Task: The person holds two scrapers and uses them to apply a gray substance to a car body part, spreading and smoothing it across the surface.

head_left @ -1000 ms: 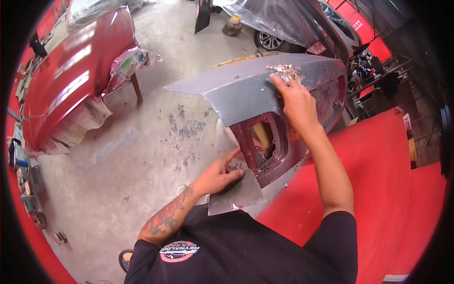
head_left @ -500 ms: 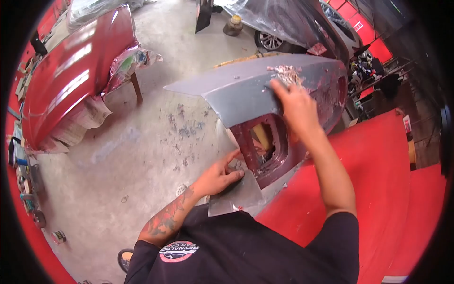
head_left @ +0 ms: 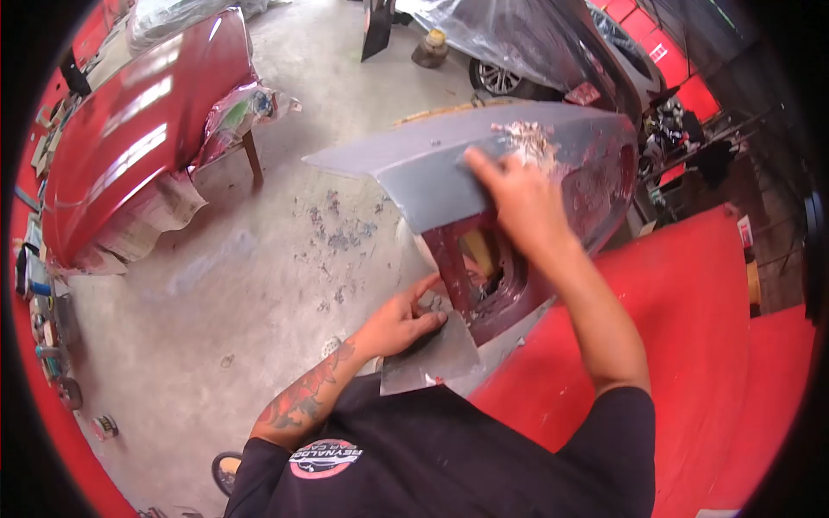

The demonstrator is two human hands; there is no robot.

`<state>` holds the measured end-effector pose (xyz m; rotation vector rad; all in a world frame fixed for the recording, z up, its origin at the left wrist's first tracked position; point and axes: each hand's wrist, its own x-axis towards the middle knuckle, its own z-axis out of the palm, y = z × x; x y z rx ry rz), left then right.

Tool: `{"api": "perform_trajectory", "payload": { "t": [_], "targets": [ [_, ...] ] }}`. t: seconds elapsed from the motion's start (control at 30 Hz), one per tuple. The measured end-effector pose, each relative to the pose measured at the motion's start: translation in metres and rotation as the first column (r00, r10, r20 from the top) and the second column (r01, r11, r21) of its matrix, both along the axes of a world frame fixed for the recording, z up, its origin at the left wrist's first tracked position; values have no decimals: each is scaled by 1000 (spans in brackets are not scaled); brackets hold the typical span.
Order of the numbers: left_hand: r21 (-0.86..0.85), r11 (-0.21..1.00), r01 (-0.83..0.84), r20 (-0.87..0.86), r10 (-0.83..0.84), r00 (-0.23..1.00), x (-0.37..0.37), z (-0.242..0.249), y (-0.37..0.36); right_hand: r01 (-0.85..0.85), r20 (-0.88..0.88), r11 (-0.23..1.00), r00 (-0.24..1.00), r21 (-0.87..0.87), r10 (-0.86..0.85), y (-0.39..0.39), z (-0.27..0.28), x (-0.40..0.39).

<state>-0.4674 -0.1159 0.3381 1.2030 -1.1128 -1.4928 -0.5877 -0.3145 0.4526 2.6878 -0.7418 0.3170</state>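
Note:
A large car body panel [head_left: 414,194], coated in grey with a maroon edge and a cut-out opening, lies in front of me. My right hand [head_left: 522,198] is on its grey upper face, thumb stretched to the left and the other fingers curled under. Whatever those fingers hold is hidden. Just beyond the knuckles is a heap of pale and reddish paint flakes [head_left: 531,142]. My left hand [head_left: 401,324] grips a flat grey sheet [head_left: 436,363] close to my body, thumb on top. Its index finger reaches to the panel's near maroon edge.
A red car hood [head_left: 142,129] rests on a stand at left, with masking paper hanging off. Dark flakes [head_left: 341,229] litter the concrete floor. A red surface [head_left: 665,337] lies at right. Behind the panel stands a plastic-covered car [head_left: 518,39], near a can [head_left: 431,50].
My right hand has slid left along the grey face of the panel. My left hand and the grey sheet have stayed in place. The view has shifted slightly.

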Motion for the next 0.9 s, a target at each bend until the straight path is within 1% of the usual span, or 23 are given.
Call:
{"api": "perform_trajectory", "payload": {
  "t": [0.03, 0.07, 0.1, 0.17, 0.2, 0.23, 0.27, 0.3, 0.37, 0.4, 0.43, 0.5, 0.53, 0.57, 0.63, 0.7, 0.73, 0.77, 0.83, 0.87, 0.9],
  "targets": [
    [25, 999, 20, -6, -20, 1000, -2, 1, 2, 58, 7, 998, 998, -37, -57, -19, 2, -3],
    [-15, 1000, -9, -18, 8, 1000, -3, 7, 2, 84, 74, 996, 994, 13, -85, -34, 4, -5],
    [-23, 1000, -16, -17, 16, 1000, -2, 6, 2, 76, 76, 997, 994, 5, -76, -32, 9, -1],
    [-17, 1000, 0, -23, -1, 1000, -3, -3, 2, 106, -30, 992, 994, 70, -104, -15, 15, 3],
    [-35, 999, -11, -21, 10, 1000, -5, -12, -3, 79, -103, 993, 992, 84, -70, 3, 14, 6],
    [-82, 996, -40, -60, 35, 998, -9, -25, -4, -61, -8, 994, 998, 88, 62, 29, 12, 9],
    [-115, 991, -63, -98, 51, 994, -12, -33, 0, -93, -19, 992, 995, 79, 95, 40, 5, 13],
    [-107, 992, -60, -96, 50, 994, -9, -25, 2, -121, -27, 990, 992, 69, 123, 44, 1, 13],
    [28, 1000, -4, -43, 6, 999, -3, 0, 4, 51, -39, 999, 998, -10, -52, 2, 3, 10],
    [24, 1000, -4, -39, 5, 999, -3, -1, 4, 64, 5, 998, 998, -20, -64, -14, 14, 11],
    [-8, 1000, -2, -8, 2, 1000, -3, -3, 4, 62, 10, 998, 998, -23, -62, -12, 13, 11],
    [-46, 999, 4, 20, -3, 1000, -5, -3, 2, 12, -101, 1000, 995, 22, -9, 9, 9, 12],
    [-48, 999, -19, -35, 17, 999, -7, -3, 1, -82, -76, 997, 994, -3, 81, 26, -1, 14],
    [-43, 998, -41, -90, 37, 995, -8, -4, 1, -130, -87, 991, 988, 16, 131, 40, 0, 18],
    [-9, 1000, -21, -68, 20, 997, -8, -4, 6, -48, -80, 996, 996, -69, 42, 14, -5, 17],
    [-9, 1000, -8, -34, 8, 999, -5, 0, 5, 79, -23, 990, 996, -120, -82, -25, 2, 2],
    [-19, 1000, -8, -5, 8, 1000, -4, 2, 6, 119, 3, 993, 993, 8, -119, -29, 16, -7],
    [-30, 999, -12, 16, 13, 1000, -4, 4, 4, 115, 5, 993, 993, -1, -115, -29, 28, -13],
    [-12, 999, -39, -27, 39, 999, -7, 11, 5, 163, 171, 986, 971, 30, -166, -6, 40, -33],
    [4, 998, -59, -58, 59, 997, -8, 13, 4, 166, 174, 986, 970, 36, -170, 3, 35, -43],
    [7, 999, -41, -53, 41, 998, -9, 10, 3, 184, 178, 982, 966, 40, -188, 16, 23, -54]
  ]
}}
